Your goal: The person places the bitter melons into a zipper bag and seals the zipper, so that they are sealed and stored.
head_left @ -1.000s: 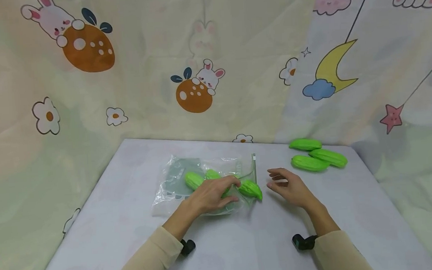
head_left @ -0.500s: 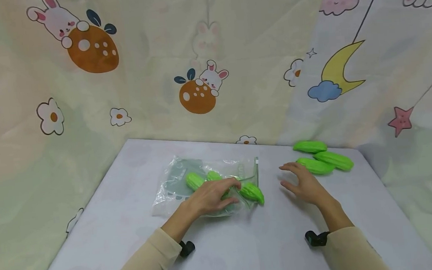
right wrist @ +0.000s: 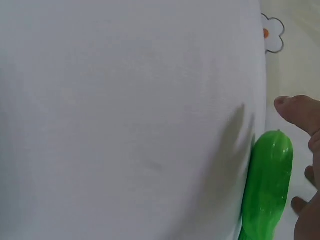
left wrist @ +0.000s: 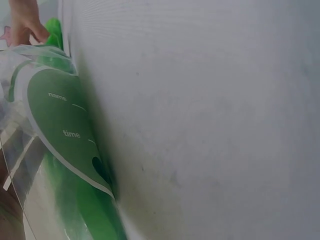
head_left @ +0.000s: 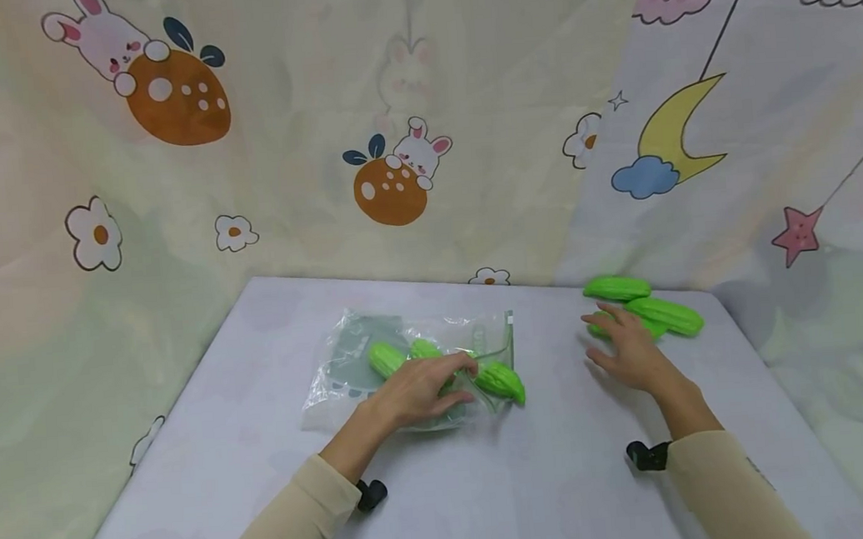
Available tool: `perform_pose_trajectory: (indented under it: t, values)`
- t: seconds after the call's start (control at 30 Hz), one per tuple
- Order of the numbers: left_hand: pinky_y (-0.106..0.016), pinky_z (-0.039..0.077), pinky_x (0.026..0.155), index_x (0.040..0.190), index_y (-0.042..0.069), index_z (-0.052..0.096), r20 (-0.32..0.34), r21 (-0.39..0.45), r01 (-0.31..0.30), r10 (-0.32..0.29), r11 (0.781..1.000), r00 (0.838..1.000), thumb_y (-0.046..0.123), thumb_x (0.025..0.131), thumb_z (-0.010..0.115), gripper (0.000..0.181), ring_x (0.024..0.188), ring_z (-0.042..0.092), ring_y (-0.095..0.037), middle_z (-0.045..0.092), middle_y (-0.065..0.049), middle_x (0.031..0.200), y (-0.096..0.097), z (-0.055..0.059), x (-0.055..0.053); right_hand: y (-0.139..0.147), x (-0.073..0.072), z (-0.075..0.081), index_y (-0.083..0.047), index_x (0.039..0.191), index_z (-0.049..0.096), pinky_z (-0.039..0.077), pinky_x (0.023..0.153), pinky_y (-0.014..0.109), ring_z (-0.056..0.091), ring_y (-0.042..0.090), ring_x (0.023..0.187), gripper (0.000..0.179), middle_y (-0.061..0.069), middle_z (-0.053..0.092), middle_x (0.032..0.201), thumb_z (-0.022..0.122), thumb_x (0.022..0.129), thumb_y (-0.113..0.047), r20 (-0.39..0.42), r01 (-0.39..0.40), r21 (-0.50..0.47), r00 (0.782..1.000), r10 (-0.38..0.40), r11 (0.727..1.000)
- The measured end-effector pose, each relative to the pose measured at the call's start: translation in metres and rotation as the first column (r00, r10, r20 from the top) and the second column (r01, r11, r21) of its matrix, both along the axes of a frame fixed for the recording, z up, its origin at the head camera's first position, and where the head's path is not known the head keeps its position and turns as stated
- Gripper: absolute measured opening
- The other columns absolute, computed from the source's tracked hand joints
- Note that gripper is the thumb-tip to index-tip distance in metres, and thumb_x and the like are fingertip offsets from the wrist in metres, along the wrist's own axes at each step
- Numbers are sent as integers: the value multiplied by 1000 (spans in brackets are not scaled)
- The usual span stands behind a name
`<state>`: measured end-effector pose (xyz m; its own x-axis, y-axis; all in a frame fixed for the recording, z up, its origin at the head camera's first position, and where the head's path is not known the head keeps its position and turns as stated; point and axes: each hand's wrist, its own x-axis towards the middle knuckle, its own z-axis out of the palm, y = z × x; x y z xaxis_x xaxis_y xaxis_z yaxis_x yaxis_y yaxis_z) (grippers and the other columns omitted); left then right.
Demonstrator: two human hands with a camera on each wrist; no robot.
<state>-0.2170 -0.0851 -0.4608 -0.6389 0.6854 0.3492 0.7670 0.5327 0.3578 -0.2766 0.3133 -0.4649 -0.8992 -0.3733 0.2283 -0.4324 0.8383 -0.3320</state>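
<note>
In the head view my left hand lies curled over a clear zip bag, thumb and fingers round its side near the mouth. Green bitter melons show inside. Another bitter melon lies at the mouth, its tip sticking out. The left wrist view shows the bag's green printed label close up. My right hand hovers with spread fingers over the nearest loose bitter melon, partly hiding it in the head view. Whether it touches the melon, I cannot tell.
Two more loose bitter melons, one at the back and one to the right, lie beside it near the far right corner. The white-covered table ends at a printed cloth backdrop.
My right hand has moved right and away from me, from beside the bag to the loose bitter melons. The left hand has stayed on the bag.
</note>
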Motion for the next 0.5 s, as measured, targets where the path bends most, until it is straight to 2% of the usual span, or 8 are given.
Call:
perform_pose_trajectory:
  t: [0.13,0.27,0.5]
  values:
    - [-21,49,66,126,22,56,8,3,5,-5,1000,1000,30,95,75,37,80,66,-11,70,10,108,-1,0,2,5,1,6,-11,147,47,29,97,83,29,67,134,62,31,26,159,74,93,-21,54,73,65,996,-77,995]
    - [-22,49,66,126,24,56,10,-12,-8,9,1000,1000,31,95,75,37,81,66,-10,70,11,107,-1,1,3,8,2,10,-13,151,42,23,97,86,22,68,136,65,35,20,160,72,95,-25,111,108,99,987,-119,989]
    - [-24,51,69,127,24,56,19,-37,-31,32,999,999,32,95,75,38,84,66,-8,70,11,110,0,1,5,7,10,13,-10,151,41,20,98,85,18,66,139,64,37,26,156,69,96,-26,128,144,122,979,-160,982]
